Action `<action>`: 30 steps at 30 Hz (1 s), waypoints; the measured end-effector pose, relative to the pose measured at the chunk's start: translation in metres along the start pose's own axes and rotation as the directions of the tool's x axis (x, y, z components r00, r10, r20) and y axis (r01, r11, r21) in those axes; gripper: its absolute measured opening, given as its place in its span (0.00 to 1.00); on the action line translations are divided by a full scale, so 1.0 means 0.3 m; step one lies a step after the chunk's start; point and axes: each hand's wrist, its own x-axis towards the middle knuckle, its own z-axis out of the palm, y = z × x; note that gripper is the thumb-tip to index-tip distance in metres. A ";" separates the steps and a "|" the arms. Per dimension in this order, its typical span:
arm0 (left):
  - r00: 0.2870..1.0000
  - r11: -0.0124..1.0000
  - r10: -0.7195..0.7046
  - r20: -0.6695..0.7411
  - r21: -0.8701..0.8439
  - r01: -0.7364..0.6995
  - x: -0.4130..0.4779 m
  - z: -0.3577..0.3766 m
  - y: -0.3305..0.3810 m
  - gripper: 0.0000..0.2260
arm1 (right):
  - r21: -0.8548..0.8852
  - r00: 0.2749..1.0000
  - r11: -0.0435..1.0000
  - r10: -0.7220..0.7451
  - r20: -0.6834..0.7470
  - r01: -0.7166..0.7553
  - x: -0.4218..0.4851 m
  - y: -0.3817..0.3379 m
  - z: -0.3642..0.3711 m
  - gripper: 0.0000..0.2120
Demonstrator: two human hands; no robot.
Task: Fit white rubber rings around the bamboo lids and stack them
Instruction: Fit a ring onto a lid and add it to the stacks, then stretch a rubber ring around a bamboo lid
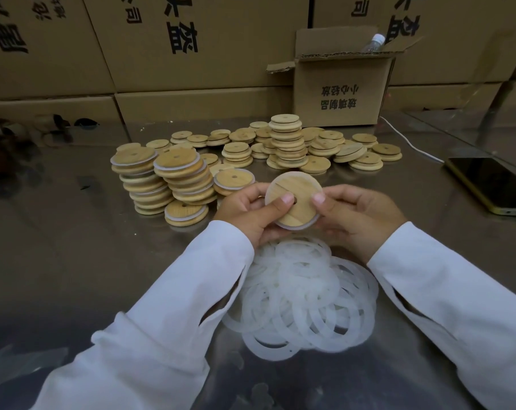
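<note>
Fingers (pixel 287 199) of left hand (pixel 250 213) and right hand (pixel 355 216) grip bamboo lid (pixel 298 184) between them.

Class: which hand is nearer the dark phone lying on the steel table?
Right. The right hand grips the round bamboo lid, left of the dark rectangular phone; the left hand grips the lid's opposite side, farther away.

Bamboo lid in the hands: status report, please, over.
Left hand and right hand grip one lid, white ring showing at its lower edge. Loose rings heaped below. Ringed stacks at left. Nothing blocking.
</note>
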 end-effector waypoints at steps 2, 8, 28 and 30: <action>1.000 0.999 -0.007 -0.016 0.032 0.008 0.001 0.003 -0.005 0.04 | -0.080 0.997 0.995 -0.058 -0.049 0.054 0.008 0.008 0.003 0.10; 0.955 0.988 0.092 -0.282 0.148 -0.051 0.021 0.006 0.006 0.08 | -0.129 0.952 0.976 0.134 -0.275 -0.175 0.088 0.013 -0.032 0.06; 0.912 0.970 0.216 -0.350 0.187 -0.158 0.046 -0.011 0.005 0.07 | -0.749 0.908 0.578 -0.031 -0.417 -0.324 0.513 0.033 -0.056 0.25; 0.912 0.967 0.230 -0.340 0.185 -0.174 0.048 -0.010 0.003 0.07 | -0.801 0.926 0.499 0.007 -0.378 -0.331 0.543 0.057 -0.060 0.29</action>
